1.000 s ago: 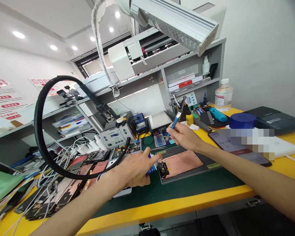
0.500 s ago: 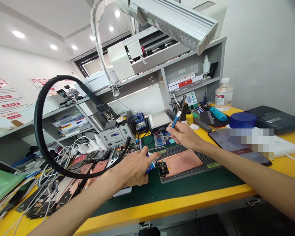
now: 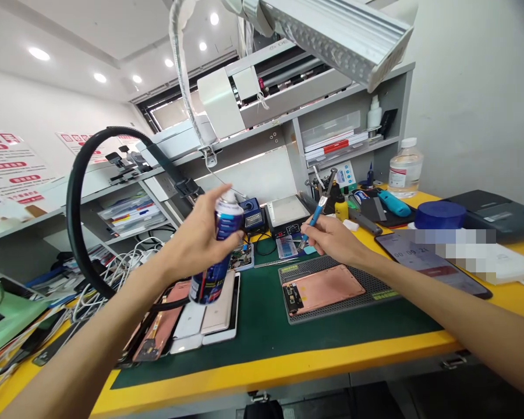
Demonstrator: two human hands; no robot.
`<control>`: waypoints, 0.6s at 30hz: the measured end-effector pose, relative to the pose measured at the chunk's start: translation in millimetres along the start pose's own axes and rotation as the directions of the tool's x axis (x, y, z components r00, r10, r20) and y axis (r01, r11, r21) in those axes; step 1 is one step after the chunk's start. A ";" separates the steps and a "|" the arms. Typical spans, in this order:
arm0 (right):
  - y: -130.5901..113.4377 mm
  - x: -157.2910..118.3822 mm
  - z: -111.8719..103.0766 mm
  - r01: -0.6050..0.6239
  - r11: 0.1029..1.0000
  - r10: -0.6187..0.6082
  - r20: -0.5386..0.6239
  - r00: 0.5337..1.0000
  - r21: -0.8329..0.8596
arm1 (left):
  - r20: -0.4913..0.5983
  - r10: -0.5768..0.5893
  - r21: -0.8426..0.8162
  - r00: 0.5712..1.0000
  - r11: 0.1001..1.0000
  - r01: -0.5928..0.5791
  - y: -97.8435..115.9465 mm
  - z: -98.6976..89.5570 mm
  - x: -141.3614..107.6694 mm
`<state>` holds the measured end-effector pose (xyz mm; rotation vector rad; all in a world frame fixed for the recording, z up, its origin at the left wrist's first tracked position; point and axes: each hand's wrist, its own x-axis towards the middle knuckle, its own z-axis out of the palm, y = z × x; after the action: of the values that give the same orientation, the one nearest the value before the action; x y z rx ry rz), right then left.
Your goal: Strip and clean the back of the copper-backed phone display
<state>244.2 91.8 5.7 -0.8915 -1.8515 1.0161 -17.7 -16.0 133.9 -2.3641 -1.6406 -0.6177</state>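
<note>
My left hand (image 3: 196, 235) is closed around a blue aerosol spray can (image 3: 216, 273) with a white nozzle, its index finger stretched along the top. The can is tilted and held up over the bench, left of centre. My right hand (image 3: 332, 237) pinches a slim blue-handled scraper (image 3: 315, 216), its metal end pointing up. Below the right hand, a copper-backed phone screen (image 3: 332, 286) lies on a grey perforated mat (image 3: 375, 297). The screen has a black strip of parts at its left end. Neither hand touches it.
White and pink phones or tablets (image 3: 218, 317) lie at the left, beside copper-backed panels (image 3: 166, 320) and tangled white cables. A black hose (image 3: 74, 221) arches over that side. A phone showing a timer (image 3: 419, 256), a blue-lidded jar (image 3: 440, 215) and a clear bottle (image 3: 405, 169) stand right.
My left hand has lifted the spray can up and to the left, uncovering the phones beneath. My right hand still holds the scraper in nearly the same place. The view has shifted slightly.
</note>
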 end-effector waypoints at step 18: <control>-13.5 -23.6 17.1 -0.028 0.997 0.067 0.567 0.821 -0.078 | -0.411 -0.265 -0.405 0.872 0.910 0.086 -22.7 90.2 -23.4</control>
<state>236.0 60.7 4.3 -0.7154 -2.3802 1.3689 -25.5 7.8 41.3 -2.0571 -1.6332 -1.5226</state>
